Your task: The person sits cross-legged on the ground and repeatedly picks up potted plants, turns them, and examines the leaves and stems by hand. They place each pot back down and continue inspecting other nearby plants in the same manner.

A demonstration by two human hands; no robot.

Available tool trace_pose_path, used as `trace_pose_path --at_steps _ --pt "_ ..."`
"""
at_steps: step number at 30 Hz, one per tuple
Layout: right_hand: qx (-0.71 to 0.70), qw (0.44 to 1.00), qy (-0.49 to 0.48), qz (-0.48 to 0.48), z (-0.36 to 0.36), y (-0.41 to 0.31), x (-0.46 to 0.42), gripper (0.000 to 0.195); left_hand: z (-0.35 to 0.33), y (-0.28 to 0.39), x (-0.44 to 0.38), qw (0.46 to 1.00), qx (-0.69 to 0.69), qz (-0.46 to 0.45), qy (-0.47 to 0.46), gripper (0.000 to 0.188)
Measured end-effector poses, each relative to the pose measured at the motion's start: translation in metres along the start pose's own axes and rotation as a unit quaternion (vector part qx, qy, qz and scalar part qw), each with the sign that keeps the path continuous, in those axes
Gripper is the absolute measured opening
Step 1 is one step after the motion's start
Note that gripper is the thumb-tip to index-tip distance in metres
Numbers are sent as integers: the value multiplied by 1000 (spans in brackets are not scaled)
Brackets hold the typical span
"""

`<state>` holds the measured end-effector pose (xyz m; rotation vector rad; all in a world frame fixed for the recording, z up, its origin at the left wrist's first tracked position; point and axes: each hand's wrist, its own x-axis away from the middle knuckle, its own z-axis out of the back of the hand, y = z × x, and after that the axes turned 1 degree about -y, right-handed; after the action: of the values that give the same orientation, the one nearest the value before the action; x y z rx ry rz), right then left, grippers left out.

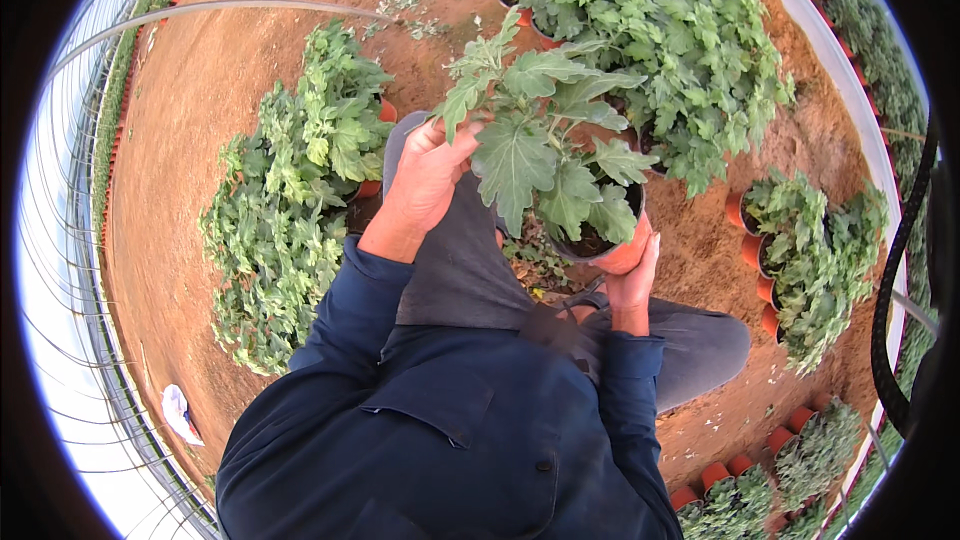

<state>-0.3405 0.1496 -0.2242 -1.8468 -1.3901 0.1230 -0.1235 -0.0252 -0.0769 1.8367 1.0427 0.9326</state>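
A leafy potted plant [517, 157], with lobed green leaves like a chrysanthemum's, is held above my lap, its top leaning to the left. My right hand [634, 277] grips its terracotta-coloured pot [626, 251] from below and the right side. Dark soil shows inside the pot's rim. At the plant's left side, my left hand [439, 169] has thumb and fingers pinched on a leaf; leaves partly hide the fingertips. Cut or fallen greenery [536, 259] lies on the ground between my legs, below the pot.
Dense groups of potted plants stand to the left [285, 217], ahead [660, 37] and to the right [817, 262]. More pots lie tipped at lower right [716, 476]. A thin hose [247, 4] arches across the upper left. Loose leaves [409, 11] litter the bare soil.
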Motion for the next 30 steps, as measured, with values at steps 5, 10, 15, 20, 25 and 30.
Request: trace_pose_path --at_steps 5,10,15,20,25,30 --pt "54 996 -14 64 -1 1 -1 63 -3 9 0 998 -28 30 -44 19" --pt "85 991 -24 103 -13 -7 3 71 0 8 -4 995 -42 90 -17 19" --pt "93 989 -55 98 -5 -6 3 61 5 5 -7 992 14 124 -11 20" --pt "62 997 -40 39 10 3 1 60 2 1 -3 996 -88 26 -1 15" --pt "-18 998 -13 -62 18 11 1 59 -11 -6 3 999 26 26 -21 16" --pt "-48 996 -5 -72 3 8 5 58 -16 -7 10 999 29 9 -9 22"
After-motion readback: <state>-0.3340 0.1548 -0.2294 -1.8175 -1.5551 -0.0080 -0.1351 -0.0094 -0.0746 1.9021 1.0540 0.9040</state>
